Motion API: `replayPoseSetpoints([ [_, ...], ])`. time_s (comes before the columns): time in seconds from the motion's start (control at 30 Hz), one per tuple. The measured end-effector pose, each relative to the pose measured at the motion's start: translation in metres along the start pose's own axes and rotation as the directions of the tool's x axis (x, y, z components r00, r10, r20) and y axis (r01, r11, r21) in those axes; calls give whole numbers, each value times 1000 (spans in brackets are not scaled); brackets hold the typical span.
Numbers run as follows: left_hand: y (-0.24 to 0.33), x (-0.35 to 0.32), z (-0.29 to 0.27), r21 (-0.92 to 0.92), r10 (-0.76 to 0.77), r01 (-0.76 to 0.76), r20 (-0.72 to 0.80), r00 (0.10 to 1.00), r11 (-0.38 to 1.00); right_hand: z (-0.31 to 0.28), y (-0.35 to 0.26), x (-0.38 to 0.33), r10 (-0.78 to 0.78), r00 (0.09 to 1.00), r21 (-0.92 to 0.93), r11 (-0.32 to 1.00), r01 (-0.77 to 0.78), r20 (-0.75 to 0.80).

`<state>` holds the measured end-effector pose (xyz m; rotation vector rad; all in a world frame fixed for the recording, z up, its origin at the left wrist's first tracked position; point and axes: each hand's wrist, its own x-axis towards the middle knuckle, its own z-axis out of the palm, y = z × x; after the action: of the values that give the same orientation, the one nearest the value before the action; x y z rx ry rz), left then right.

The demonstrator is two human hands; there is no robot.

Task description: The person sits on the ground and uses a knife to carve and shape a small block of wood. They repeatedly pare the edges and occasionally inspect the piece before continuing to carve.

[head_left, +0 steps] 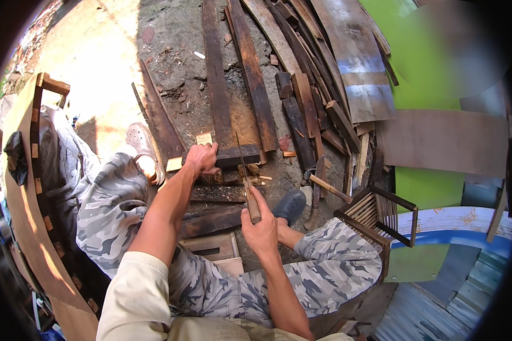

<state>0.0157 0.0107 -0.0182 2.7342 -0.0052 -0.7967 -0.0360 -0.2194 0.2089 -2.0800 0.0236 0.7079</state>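
My right hand (261, 224) is wrapped round the wooden handle of a handsaw (246, 181). The saw's narrow blade points away from me and crosses a dark wooden block (236, 156) lying crosswise. How deep the blade sits in the wood I cannot tell. On the left part of that block, my left hand (202, 159) presses down with its fingers curled over it. Just beyond the left hand is a pale, freshly cut wood end (204, 138). Sawdust (243, 116) lies on the ground past the blade, between two long dark planks (217, 74).
A hammer (329, 187) and a machete (317, 193) lie right of my shod foot (290, 206). Stacked boards (347, 51) fill the far right. A small slatted wooden stool (375, 213) stands near my right knee. A long curved board (40, 221) runs along the left.
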Motion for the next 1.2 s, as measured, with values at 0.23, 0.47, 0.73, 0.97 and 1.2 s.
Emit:
replayPoseSetpoints([
  [0.23, 8, 2, -7, -61, -55, 59, 66, 996, 996, -12, -1, -30, -100, 994, -25, 995, 99, -36],
  [0.47, 11, -10, 4, -70, -121, 120, -12, 993, 990, -25, -4, 1, -112, 993, -85, 990, 115, 46],
  [0.73, 12, -11, 15, -28, -9, 7, -69, 998, 1000, -24, 9, -17, -56, 998, 15, 998, 56, 19],
  [0.97, 12, -8, 11, 37, 29, -26, -68, 997, 999, -17, 24, -26, -73, 997, 23, 997, 73, -12],
  [1.2, 11, -7, 3, 7, 4, -4, 3, 1000, 1000, -41, -26, -62, -28, 999, -19, 999, 29, 34],
])
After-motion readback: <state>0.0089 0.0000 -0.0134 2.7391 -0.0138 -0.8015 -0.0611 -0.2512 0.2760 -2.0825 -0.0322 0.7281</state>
